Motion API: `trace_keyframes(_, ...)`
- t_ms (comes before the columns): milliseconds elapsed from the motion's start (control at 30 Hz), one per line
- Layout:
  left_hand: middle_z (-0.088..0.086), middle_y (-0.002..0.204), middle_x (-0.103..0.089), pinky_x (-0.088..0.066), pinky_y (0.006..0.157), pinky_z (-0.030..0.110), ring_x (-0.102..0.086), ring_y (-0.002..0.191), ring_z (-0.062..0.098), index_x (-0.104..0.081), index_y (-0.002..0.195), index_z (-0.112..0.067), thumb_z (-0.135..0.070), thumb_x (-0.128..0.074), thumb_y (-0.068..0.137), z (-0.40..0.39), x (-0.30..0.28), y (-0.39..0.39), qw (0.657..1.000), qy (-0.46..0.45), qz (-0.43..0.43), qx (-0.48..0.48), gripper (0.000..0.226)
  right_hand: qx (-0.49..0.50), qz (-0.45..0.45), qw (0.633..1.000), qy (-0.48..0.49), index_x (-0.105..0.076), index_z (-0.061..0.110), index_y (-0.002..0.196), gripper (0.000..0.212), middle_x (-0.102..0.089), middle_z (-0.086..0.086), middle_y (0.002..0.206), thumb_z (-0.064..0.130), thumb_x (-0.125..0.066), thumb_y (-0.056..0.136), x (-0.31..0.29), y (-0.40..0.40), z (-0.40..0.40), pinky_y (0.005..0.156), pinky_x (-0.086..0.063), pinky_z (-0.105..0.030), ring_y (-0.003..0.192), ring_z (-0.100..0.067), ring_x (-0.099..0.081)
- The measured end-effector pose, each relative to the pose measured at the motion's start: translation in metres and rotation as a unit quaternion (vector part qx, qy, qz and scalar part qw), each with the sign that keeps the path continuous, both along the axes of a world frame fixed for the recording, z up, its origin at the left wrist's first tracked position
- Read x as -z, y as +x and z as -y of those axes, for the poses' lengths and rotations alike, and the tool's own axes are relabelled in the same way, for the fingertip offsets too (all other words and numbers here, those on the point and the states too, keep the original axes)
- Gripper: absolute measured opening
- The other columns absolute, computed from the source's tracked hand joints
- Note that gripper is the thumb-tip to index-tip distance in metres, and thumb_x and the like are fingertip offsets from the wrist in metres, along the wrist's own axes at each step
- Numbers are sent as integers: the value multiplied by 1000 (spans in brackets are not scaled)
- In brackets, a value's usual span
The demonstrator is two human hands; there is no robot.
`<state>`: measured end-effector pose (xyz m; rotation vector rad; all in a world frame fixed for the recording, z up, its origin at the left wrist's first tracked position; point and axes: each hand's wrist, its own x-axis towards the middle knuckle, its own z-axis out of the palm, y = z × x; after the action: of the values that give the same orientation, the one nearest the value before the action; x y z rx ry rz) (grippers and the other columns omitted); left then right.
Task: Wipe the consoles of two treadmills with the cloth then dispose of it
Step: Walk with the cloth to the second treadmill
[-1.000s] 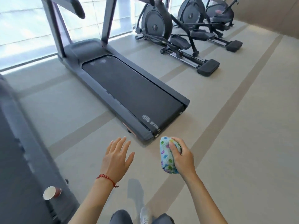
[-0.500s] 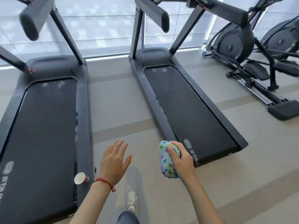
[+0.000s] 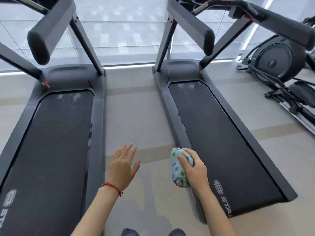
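Note:
Two dark treadmills stand side by side facing the window: the left treadmill [image 3: 51,142] and the right treadmill [image 3: 221,142]. Their consoles are cut off at the top edge; only the padded handrails show. My right hand [image 3: 196,169] is shut on a bunched pale blue cloth [image 3: 178,167] with coloured spots, held over the rear left corner of the right treadmill. My left hand [image 3: 122,166] hovers open, fingers spread, above the floor strip between the two machines. It wears a red bracelet.
A beige floor aisle [image 3: 136,116] runs between the treadmills toward the window. An elliptical trainer [image 3: 279,65] stands at the far right. Handrails [image 3: 42,31] jut out at upper-body height. My shoes [image 3: 129,232] show at the bottom edge.
The view swung left and forward: both treadmills now lie straight ahead, closer, and the paper cup has dropped out of view. Both hands kept their pose, the cloth still held.

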<state>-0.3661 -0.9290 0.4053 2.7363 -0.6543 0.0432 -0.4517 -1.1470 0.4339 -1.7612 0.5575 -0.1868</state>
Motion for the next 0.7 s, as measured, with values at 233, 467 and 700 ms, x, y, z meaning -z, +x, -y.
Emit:
trace_keyframes(233,13,118,-61,-43,96,43,-56,110,31,-61,114,-6,-52,-12,97,31,11,101,1000,-8,3,-18,69,-27,0,1000,2,-60,30,98,12,-65,10,91,24,-60,88,10,114,32,56,-44,-5,80,1,-62)
trace_keyframes(467,13,117,-62,-46,92,46,-58,108,31,-63,113,-5,-51,-11,98,84,4,208,998,0,12,-56,71,-63,16,998,-10,-59,33,99,11,-65,12,92,27,-59,89,6,240,90,57,-47,-7,85,-4,-62)
trace_keyframes(700,14,116,-63,-44,93,47,-59,107,32,-63,112,-5,-50,-12,98,114,-6,299,997,5,23,-74,70,-85,15,996,-15,-60,29,101,13,-65,10,92,26,-59,88,-4,346,125,57,-48,-8,84,-4,-62)
